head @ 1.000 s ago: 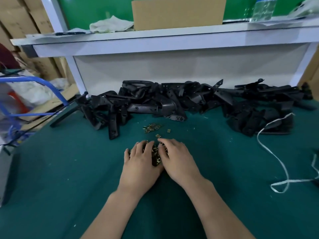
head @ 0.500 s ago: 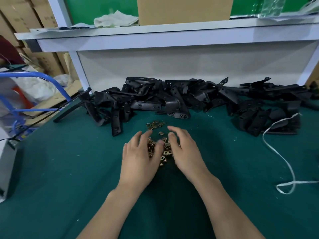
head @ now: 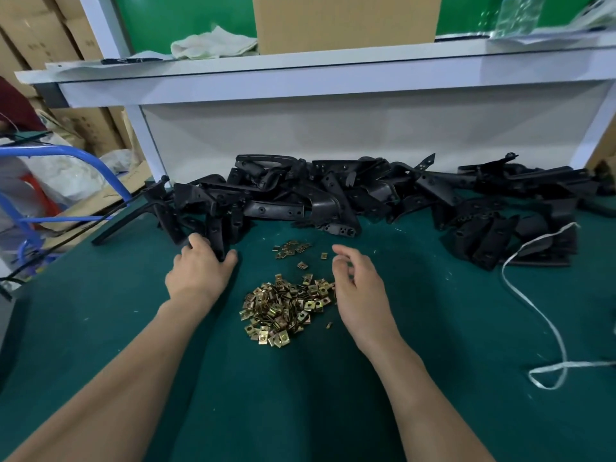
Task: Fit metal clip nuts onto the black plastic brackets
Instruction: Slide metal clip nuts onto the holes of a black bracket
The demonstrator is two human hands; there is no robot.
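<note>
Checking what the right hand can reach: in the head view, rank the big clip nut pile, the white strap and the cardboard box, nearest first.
1. Big clip nut pile, right beside the right hand, on its left.
2. White strap, on the green mat to the right.
3. Cardboard box, up on the shelf at the back.

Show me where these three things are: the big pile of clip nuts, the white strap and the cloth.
clip nut pile (head: 283, 311): head view, middle of the heap.
white strap (head: 565, 363): head view, where its loop crosses itself.
cloth (head: 213, 43): head view, middle of its folds, on the shelf.
</note>
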